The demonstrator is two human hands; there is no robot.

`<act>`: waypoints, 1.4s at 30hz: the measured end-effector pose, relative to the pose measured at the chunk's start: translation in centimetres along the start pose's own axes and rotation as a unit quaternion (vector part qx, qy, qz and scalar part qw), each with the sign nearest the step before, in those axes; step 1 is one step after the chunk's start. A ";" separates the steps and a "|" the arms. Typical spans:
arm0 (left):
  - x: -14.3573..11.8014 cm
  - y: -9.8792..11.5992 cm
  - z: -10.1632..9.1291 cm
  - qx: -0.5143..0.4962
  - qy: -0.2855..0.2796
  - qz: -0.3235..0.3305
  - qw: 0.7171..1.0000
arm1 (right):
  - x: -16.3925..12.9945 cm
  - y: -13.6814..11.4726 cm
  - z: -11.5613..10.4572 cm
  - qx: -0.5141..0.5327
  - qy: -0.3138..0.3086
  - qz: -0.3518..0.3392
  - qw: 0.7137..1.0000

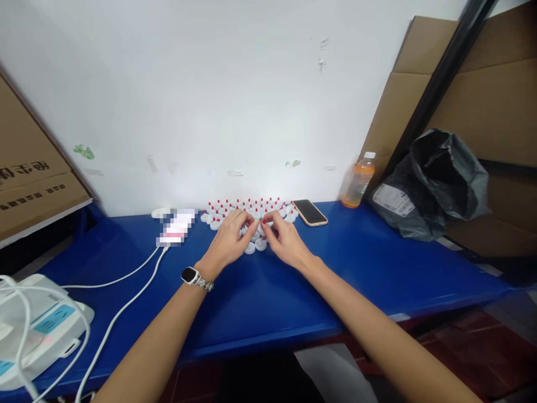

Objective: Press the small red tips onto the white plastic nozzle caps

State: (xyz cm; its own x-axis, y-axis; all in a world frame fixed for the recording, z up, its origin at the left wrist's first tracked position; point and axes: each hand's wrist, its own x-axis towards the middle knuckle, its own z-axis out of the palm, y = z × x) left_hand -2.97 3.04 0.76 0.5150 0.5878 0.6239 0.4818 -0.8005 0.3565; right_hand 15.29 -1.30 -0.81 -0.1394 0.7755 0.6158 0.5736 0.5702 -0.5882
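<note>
My left hand [233, 235] and my right hand [285, 235] meet over a cluster of white round caps on the blue table [260, 308]. In the right hand's pinched thumb and forefinger is a small red tip cap [264, 221]. The left hand's fingers are curled in a pinch right beside it; what they hold is too small and covered to make out. Behind the hands stand several white round caps with red tips [215, 223], in loose rows. Nearer me, between the wrists, lie white round caps [260, 244] with no red tip showing.
A dark-screened phone [309, 212] lies right of the caps, a charging phone [178, 226] at left. Further right are an orange drink bottle [359, 179] and a grey plastic bag [432, 184]. A white device [42, 330] with cables occupies the left front. A wall backs the table.
</note>
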 end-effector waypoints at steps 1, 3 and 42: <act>-0.1 0.0 -0.1 0.011 -0.012 0.008 1.000 | -0.1 -0.2 0.3 0.008 -0.002 0.000 1.000; -0.2 0.2 -0.1 0.037 -0.036 0.023 0.998 | -0.1 -0.6 0.8 0.011 0.016 -0.006 1.000; 0.2 1.2 1.0 -0.153 -0.030 -0.168 0.973 | 0.5 -1.8 2.3 -0.007 0.107 -0.042 0.993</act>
State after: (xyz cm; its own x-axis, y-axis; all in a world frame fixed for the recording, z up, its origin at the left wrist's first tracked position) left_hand -1.53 2.35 0.62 0.4091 0.8209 0.3984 0.4018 -0.5540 0.7291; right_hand 12.35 -1.30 -0.64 -0.0124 0.6495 0.7602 0.5781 0.6250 -0.5246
